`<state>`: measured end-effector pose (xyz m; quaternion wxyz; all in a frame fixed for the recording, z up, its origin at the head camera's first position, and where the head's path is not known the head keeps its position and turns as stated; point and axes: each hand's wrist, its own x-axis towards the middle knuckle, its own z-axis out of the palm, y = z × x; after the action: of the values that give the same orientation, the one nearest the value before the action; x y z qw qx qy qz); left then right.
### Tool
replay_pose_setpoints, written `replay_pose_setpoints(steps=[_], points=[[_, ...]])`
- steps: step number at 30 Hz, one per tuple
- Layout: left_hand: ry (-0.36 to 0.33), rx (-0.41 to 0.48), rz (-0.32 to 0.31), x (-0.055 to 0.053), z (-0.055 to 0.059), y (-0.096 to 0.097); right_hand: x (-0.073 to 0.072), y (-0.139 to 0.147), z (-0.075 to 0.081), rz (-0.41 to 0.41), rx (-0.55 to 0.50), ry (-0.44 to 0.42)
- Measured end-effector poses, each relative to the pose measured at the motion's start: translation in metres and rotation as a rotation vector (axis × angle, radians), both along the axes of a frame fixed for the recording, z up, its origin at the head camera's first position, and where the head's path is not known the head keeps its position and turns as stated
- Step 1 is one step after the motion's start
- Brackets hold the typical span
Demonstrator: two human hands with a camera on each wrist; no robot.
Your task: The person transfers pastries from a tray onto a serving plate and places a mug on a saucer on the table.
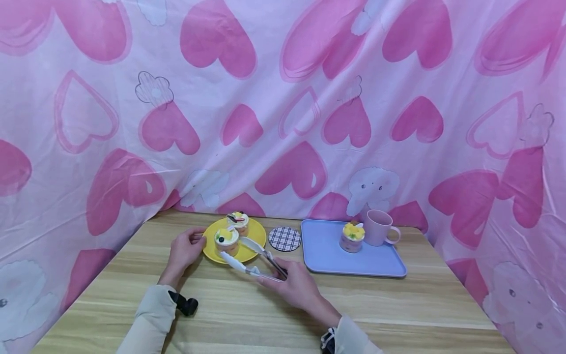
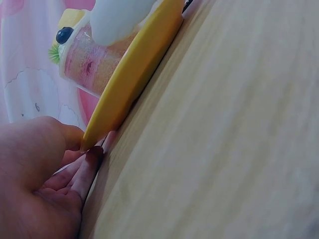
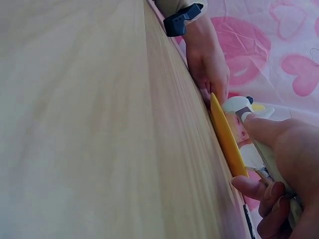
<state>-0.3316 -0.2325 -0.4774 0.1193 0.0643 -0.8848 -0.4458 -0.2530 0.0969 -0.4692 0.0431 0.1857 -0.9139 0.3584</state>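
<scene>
My left hand (image 1: 185, 250) pinches the left rim of a yellow plate (image 1: 210, 241), thumb on top and fingers tucked beneath in the left wrist view. Two small dessert cups stand on the plate: a front cup (image 1: 227, 242) topped with cream, yellow fruit and a dark berry, and a back cup (image 1: 240, 222) with a striped stick on top. In my right hand (image 1: 300, 287) is a pair of white-tipped tongs (image 1: 234, 263). Their spread tips reach over the plate, one to each side of the front cup.
A checked round coaster (image 1: 284, 239) lies right of the plate. Beyond it, a blue tray (image 1: 325, 255) bears a third dessert cup (image 1: 352, 238) with yellow fruit and a pink mug (image 1: 378, 228). A pink heart-print curtain (image 1: 292, 167) hangs behind the wooden table (image 1: 247, 324).
</scene>
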Motion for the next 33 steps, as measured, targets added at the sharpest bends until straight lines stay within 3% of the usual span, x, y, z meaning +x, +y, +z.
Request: replay_pose_setpoints(steps=[10, 25, 33], points=[[-0.029, -0.005, -0.003, 0.000, 0.002, 0.002, 0.004, 0.015, 0.002, -0.017, -0.009, -0.020], [-0.008, -0.006, 0.003, 0.000, 0.004, 0.001, 0.009, 0.036, 0.006, -0.015, -0.023, -0.060], [-0.007, 0.001, -0.006, -0.001, 0.003, 0.001, 0.008, 0.042, 0.006, -0.032, -0.016, -0.039]])
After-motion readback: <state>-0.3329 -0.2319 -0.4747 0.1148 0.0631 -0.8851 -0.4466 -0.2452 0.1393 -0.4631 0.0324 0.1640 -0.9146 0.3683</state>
